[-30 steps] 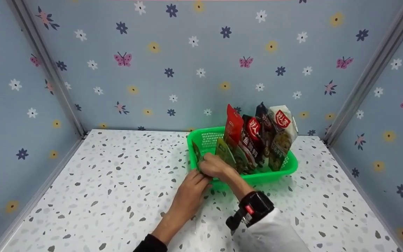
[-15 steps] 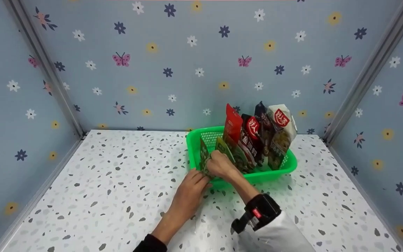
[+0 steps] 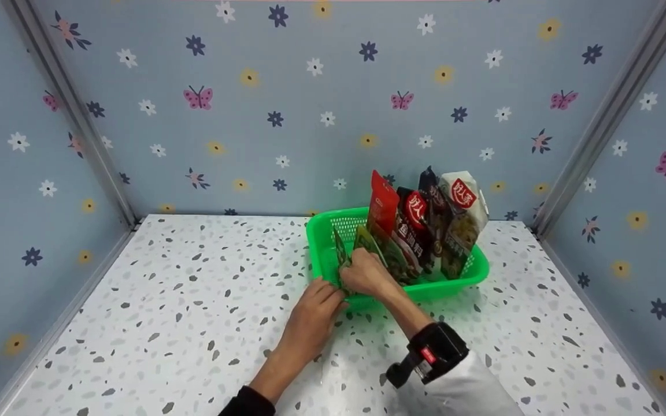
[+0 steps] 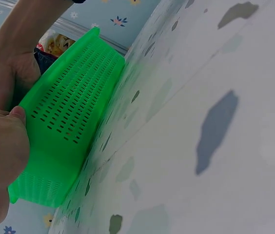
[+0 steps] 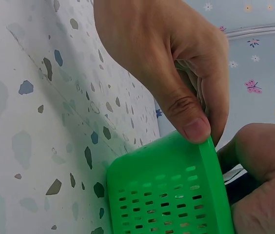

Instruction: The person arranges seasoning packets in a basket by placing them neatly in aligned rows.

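My left hand (image 3: 313, 309) grips the front left corner of a green plastic basket (image 3: 420, 296), its thumb (image 5: 196, 127) on the outside of the rim in the right wrist view. My right hand (image 3: 366, 273) reaches over the front rim into the basket, fingers curled at a thin, dark green packet (image 3: 340, 245) that stands on edge near the left end. Its fingertips are hidden in the head view. Right beside it leans a yellow-green packet (image 3: 369, 240). Further right stand a red pouch (image 3: 383, 202), a dark pouch with a red label (image 3: 415, 216) and a brown-and-white pouch (image 3: 461, 231).
Another dark pouch (image 3: 434, 196) stands among the tall ones on the basket's right side. The basket sits on a white speckled tabletop (image 3: 194, 300), close to the flowered back wall (image 3: 287, 86). Side walls (image 3: 651, 242) bound the table.
My right hand has shifted a little to the right, and the thin green packet has come with it, away from the basket's left wall. My left hand stays on the rim.
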The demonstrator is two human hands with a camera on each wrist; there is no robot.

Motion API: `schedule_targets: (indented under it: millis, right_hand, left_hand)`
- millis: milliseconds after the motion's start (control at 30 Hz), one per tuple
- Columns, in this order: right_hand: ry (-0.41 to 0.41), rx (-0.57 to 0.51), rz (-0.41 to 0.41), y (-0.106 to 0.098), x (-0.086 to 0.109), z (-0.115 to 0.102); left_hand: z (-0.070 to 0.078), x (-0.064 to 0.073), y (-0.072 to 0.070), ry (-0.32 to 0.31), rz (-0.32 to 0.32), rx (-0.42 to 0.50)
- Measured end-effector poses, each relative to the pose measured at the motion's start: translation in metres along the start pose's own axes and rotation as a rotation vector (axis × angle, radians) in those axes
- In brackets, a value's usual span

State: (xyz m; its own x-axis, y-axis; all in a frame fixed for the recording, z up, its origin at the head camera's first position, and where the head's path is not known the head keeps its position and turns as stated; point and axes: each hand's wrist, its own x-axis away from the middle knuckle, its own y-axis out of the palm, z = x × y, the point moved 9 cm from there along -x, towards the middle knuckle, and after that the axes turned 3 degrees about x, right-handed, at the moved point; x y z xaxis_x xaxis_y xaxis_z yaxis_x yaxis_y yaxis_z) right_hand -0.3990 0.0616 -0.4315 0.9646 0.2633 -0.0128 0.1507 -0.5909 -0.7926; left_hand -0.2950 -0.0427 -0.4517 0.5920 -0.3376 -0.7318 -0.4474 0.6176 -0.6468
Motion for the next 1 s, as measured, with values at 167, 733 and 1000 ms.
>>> schedule_targets:
  millis: [167,733,1000]
  right_hand:
    - [0.007,-0.013,0.026,-0.003,0.001,0.0]
    - [-0.019,-0.057,0.073,-0.013,0.009,-0.001]
    - [-0.091,-0.038,0.028,-0.002,0.001,-0.008]
  left_hand:
    - [0.0,0.0,0.0,0.005,-0.002,-0.003]
    - [-0.001,0.0,-0.001,-0.026,-0.014,0.025]
    - [-0.002,0.001,0.001,-0.023,-0.017,0.021]
